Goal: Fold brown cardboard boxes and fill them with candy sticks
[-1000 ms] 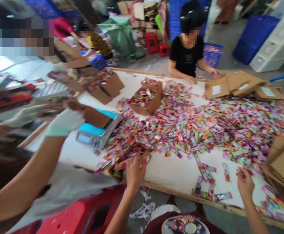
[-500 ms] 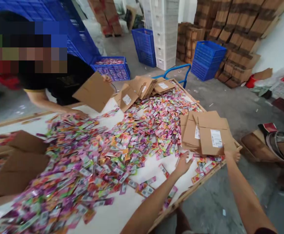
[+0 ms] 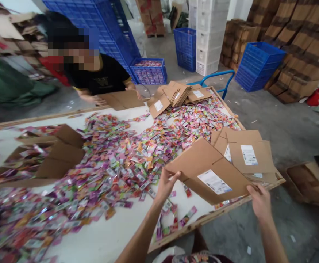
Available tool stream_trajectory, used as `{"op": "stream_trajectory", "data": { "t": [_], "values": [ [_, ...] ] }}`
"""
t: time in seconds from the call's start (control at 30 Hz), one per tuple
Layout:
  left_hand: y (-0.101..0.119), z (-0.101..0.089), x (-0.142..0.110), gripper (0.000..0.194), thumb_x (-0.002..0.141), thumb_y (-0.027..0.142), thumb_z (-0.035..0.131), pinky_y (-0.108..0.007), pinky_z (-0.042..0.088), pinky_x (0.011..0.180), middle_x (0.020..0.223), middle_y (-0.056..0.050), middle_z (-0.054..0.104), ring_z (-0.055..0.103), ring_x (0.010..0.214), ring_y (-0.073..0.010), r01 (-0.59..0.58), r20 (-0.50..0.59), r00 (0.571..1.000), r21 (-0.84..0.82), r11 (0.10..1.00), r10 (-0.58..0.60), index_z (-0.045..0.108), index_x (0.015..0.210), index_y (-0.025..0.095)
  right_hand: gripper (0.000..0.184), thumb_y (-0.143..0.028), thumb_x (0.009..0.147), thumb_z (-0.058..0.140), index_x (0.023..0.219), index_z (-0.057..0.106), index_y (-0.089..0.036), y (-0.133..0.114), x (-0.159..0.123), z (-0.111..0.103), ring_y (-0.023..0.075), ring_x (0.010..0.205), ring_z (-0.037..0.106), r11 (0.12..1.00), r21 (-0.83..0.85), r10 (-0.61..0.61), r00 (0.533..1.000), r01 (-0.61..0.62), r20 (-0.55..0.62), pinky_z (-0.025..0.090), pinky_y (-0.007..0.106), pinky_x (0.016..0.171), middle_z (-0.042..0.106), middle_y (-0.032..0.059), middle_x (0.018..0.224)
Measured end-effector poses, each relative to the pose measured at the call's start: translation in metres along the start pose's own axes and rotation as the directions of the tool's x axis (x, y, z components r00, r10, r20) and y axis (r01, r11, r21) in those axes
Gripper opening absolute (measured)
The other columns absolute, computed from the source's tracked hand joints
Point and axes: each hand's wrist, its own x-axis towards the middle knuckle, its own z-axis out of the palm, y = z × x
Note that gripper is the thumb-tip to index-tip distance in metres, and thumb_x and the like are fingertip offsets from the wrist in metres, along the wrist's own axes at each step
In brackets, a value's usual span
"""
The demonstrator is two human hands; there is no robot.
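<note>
A flattened cardboard box [image 3: 195, 160] with a white label [image 3: 214, 182] is held up between my two hands, tilted over the table. My left hand [image 3: 167, 183] pinches its left corner, thumb on top. At the box's right corner my right hand [image 3: 260, 200] grips the edge. Just behind it lies a pile of flattened labelled boxes [image 3: 247, 137] at the table's right corner. Small colourful packets [image 3: 126, 157] cover much of the white tabletop [image 3: 104, 237], with a few loose ones near my left forearm.
Across the table a co-worker [image 3: 107, 78] holds another flat cardboard piece [image 3: 123, 100]. An open carton [image 3: 63, 157] with packets stands at the left. More flattened boxes [image 3: 176, 93] lie at the far edge. Blue crates [image 3: 259, 65] and an open box [image 3: 304, 182] stand on the floor.
My right hand has drawn a flattened box off the pile leftward, and my left hand, formerly open, now grips it too. The co-worker's cardboard is lower and held with both hands. The view has turned left.
</note>
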Motion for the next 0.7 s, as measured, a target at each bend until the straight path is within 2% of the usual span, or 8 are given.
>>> {"op": "stream_trajectory", "data": {
  "t": [0.07,0.17,0.27,0.37,0.43,0.53,0.63,0.7],
  "values": [
    [-0.001,-0.052,-0.011,0.084,0.081,0.065,0.071,-0.049,0.042,0.119,0.146,-0.018,0.058,0.052,0.14,-0.0341,-0.042,-0.209,0.976,0.063,0.997,0.054,0.045,0.145,0.018,0.051,-0.066,0.058,0.088,0.076,0.075,-0.021,-0.009,-0.01,0.049,0.0228,0.074,0.07,0.993,0.108,0.034,0.997,-0.041,0.067,0.059,0.035,0.074,0.076,0.0077,0.08],
    [0.0,-0.101,-0.042,0.09,0.08,0.069,0.071,-0.049,0.029,0.127,0.157,-0.018,0.047,0.038,0.152,-0.0352,-0.016,-0.468,0.882,0.088,0.996,0.056,0.044,0.149,0.018,0.063,-0.078,0.053,0.087,0.076,0.075,-0.02,-0.012,-0.032,0.115,0.0241,0.072,0.069,0.978,0.198,0.032,0.981,-0.07,0.192,0.058,0.036,0.07,0.075,0.0085,0.077],
    [-0.007,-0.126,-0.068,0.074,0.086,0.073,0.062,-0.047,0.036,0.121,0.147,-0.015,0.058,0.049,0.143,-0.0336,0.062,-0.511,0.853,-0.102,0.993,-0.106,0.055,0.139,0.021,0.069,-0.086,0.056,0.082,0.073,0.077,-0.019,-0.014,-0.065,0.162,0.0261,0.073,0.068,0.986,0.169,-0.064,0.934,0.004,0.351,0.055,0.035,0.065,0.074,0.0094,0.075],
    [-0.03,-0.148,-0.087,0.07,0.081,0.074,0.068,-0.045,0.046,0.11,0.126,-0.014,0.068,0.062,0.125,-0.0318,0.157,-0.521,0.801,-0.293,0.943,-0.295,0.059,0.126,0.02,0.068,-0.087,0.064,0.076,0.069,0.076,-0.019,-0.018,-0.103,0.196,0.0251,0.069,0.066,0.984,0.129,-0.177,0.82,0.126,0.544,0.053,0.034,0.063,0.072,0.0082,0.072],
    [-0.054,-0.165,-0.1,0.073,0.074,0.072,0.077,-0.044,0.047,0.107,0.12,-0.013,0.067,0.063,0.12,-0.0307,0.158,-0.538,0.772,-0.353,0.922,-0.338,0.057,0.122,0.02,0.065,-0.085,0.071,0.073,0.07,0.076,-0.02,-0.017,-0.131,0.215,0.0256,0.072,0.067,0.974,0.126,-0.224,0.74,0.187,0.634,0.054,0.034,0.066,0.073,0.0083,0.076],
    [-0.092,-0.198,-0.124,0.07,0.076,0.069,0.077,-0.043,0.046,0.109,0.126,-0.012,0.064,0.06,0.124,-0.0288,0.117,-0.475,0.826,-0.381,0.917,-0.303,0.055,0.122,0.022,0.061,-0.081,0.081,0.068,0.078,0.076,-0.021,-0.001,-0.17,0.24,0.027,0.081,0.069,0.968,0.116,-0.243,0.697,0.224,0.675,0.055,0.035,0.073,0.075,0.0086,0.085],
    [-0.122,-0.235,-0.148,0.068,0.079,0.061,0.079,-0.043,0.042,0.113,0.136,-0.013,0.06,0.055,0.133,-0.0296,0.087,-0.387,0.894,-0.349,0.933,-0.228,0.055,0.13,0.023,0.06,-0.079,0.084,0.065,0.091,0.076,-0.021,0.026,-0.207,0.258,0.03,0.096,0.071,0.962,0.107,-0.262,0.733,0.253,0.628,0.056,0.04,0.086,0.076,0.0104,0.097],
    [-0.135,-0.257,-0.158,0.071,0.077,0.054,0.081,-0.043,0.041,0.114,0.137,-0.013,0.061,0.054,0.135,-0.0305,0.094,-0.329,0.918,-0.358,0.929,-0.219,0.054,0.134,0.023,0.063,-0.078,0.088,0.061,0.106,0.075,-0.019,0.042,-0.233,0.27,0.0323,0.105,0.07,0.957,0.087,-0.274,0.772,0.276,0.573,0.055,0.045,0.094,0.075,0.0128,0.109]
  ]
}}
